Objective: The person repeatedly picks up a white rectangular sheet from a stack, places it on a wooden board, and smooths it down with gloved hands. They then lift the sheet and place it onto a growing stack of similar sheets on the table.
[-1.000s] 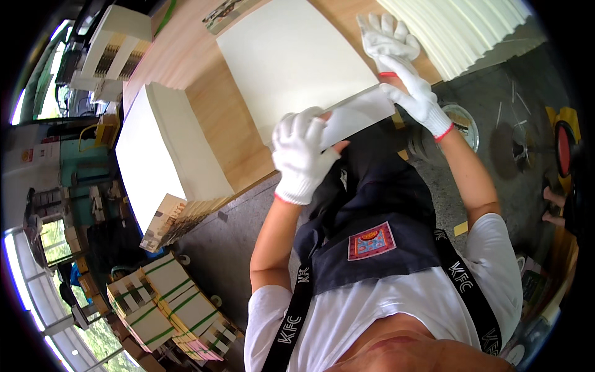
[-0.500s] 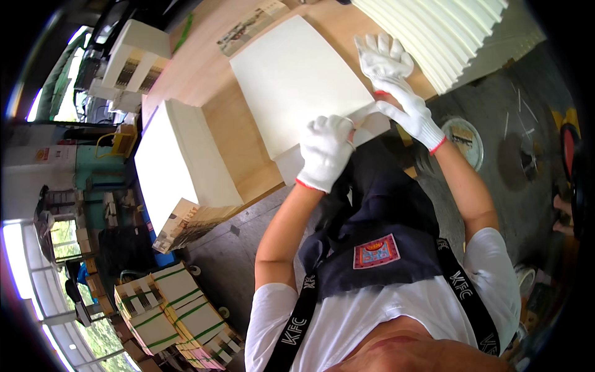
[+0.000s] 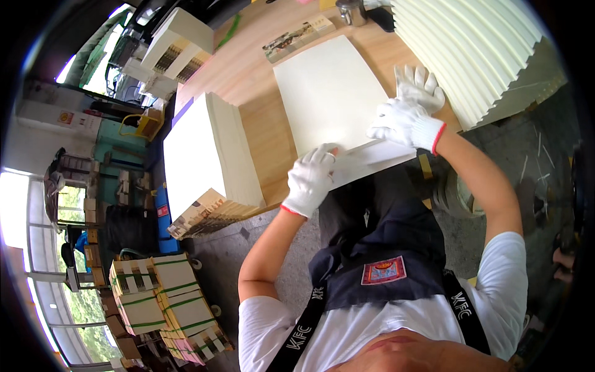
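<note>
A white sheet or stack of sheets (image 3: 331,93) lies on the wooden table in front of me, with a white flap (image 3: 372,162) along its near edge past the table's border. My left hand (image 3: 311,180), in a white knit glove with a red cuff, has its fingers curled on the near left part of that edge. Bent together, the gloved fingers of my right hand (image 3: 404,126) grip the edge farther right. The underside of each grip is hidden. Just beyond my right hand lies a loose white glove (image 3: 420,88), fingers spread.
At left stands a thick stack of white-topped printed sheets (image 3: 192,158). A tall ridged white stack (image 3: 468,59) rises at right. Farther back are a small printed block (image 3: 299,38), a metal cup (image 3: 352,12) and strapped bundles (image 3: 176,46). More strapped bundles (image 3: 164,304) sit low at left.
My right hand has drawn inward along the sheet's edge, its fingers now bent. My left hand has shifted left along the edge, and more of the flap shows. The whole view has swung.
</note>
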Tool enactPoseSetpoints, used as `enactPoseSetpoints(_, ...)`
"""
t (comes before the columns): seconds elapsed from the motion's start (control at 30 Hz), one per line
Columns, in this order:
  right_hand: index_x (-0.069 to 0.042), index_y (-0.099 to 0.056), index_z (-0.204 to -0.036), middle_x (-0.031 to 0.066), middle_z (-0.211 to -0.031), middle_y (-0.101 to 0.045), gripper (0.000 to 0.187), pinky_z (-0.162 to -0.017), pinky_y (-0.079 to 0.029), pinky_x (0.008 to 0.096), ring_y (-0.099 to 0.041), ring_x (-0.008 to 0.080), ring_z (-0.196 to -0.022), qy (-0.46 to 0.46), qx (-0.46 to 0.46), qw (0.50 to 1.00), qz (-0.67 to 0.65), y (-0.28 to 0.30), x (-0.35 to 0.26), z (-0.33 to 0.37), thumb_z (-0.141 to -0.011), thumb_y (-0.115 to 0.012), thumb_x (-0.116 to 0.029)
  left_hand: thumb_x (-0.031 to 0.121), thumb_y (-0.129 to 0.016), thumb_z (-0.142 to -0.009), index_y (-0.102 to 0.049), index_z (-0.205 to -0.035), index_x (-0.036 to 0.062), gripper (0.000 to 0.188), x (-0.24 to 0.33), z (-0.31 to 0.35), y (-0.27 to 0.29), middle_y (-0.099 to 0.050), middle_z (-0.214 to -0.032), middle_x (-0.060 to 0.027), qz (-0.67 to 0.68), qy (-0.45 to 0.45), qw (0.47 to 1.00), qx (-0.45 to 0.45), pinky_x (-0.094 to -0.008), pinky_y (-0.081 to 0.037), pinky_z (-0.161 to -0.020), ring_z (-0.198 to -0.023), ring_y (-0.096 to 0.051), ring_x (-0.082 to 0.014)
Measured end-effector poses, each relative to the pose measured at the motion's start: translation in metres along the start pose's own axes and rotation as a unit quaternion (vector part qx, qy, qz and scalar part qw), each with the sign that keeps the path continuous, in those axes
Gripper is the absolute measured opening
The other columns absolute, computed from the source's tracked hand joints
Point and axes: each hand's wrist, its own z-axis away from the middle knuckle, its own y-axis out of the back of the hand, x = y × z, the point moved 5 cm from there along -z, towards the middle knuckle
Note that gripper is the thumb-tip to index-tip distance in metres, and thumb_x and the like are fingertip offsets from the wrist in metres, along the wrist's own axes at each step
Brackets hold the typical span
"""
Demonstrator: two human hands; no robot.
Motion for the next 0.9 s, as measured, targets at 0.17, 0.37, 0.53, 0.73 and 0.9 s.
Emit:
enactPoseSetpoints(0.17,-0.015,-0.077,-0.097,0.015,-0.095,-0.065,0.054,-0.084,-0.047,0.0448,-0.062,0.0348,-0.09,-0.014,-0.176,0.984,-0.018,0.011,-0.006,-0.012,-0.089,-0.055,-0.064,0.015,-0.069,-0.084,-0.075,-0.098,0.0102,0.017,-0.043,-0.02,-0.006,-0.071,-0.088,-0.0101,0.086,0.038,0.995,-0.024,-0.0335,-0.054,-0.069,-0.076,-0.069,-0.025)
enactPoseSetpoints(0.37,-0.01,-0.077,-0.094,0.0093,-0.094,-0.071,0.025,-0.083,-0.05,0.0383,-0.066,0.0262,-0.09,-0.045,-0.068,0.985,-0.149,-0.001,0.023,-0.017,-0.088,-0.066,-0.032,0.026,-0.086,-0.076,-0.07,-0.086,0.0005,0.032,-0.087,-0.032,-0.031,-0.06,-0.069,-0.0018,0.214,0.282,0.922,-0.155,-0.0298,-0.046,-0.058,-0.062,-0.053,-0.0095)
enactPoseSetpoints(0.53,-0.013,-0.077,-0.097,0.0044,-0.103,-0.073,0.017,-0.086,-0.051,0.035,-0.067,0.0222,-0.094,-0.041,0.014,0.961,-0.272,-0.023,0.037,-0.012,-0.092,-0.064,-0.024,0.038,-0.087,-0.072,-0.068,-0.084,0.003,0.041,-0.093,-0.031,-0.037,-0.06,-0.069,-0.0046,0.205,0.265,0.93,-0.148,-0.0335,-0.046,-0.063,-0.065,-0.055,-0.015)
enactPoseSetpoints(0.73,-0.011,-0.075,-0.094,0.0013,-0.095,-0.071,0.011,-0.083,-0.052,0.0311,-0.067,0.016,-0.089,-0.036,0.077,0.957,-0.277,-0.036,0.042,-0.007,-0.088,-0.068,-0.018,0.042,-0.086,-0.072,-0.069,-0.093,0.0052,0.046,-0.089,-0.034,-0.036,-0.064,-0.077,-0.0083,0.185,0.276,0.923,-0.195,-0.0364,-0.048,-0.07,-0.073,-0.06,-0.021)
enactPoseSetpoints(0.9,-0.005,-0.07,-0.084,0.0047,-0.087,-0.069,0.001,-0.073,-0.052,0.0297,-0.065,0.0157,-0.079,-0.029,0.114,0.951,-0.287,-0.031,0.034,-0.006,-0.083,-0.069,-0.005,0.043,-0.086,-0.07,-0.06,-0.121,0.0113,0.066,-0.075,-0.051,-0.028,-0.061,-0.115,-0.0142,0.064,0.147,0.963,-0.218,-0.0421,-0.051,-0.086,-0.106,-0.061,-0.0305)
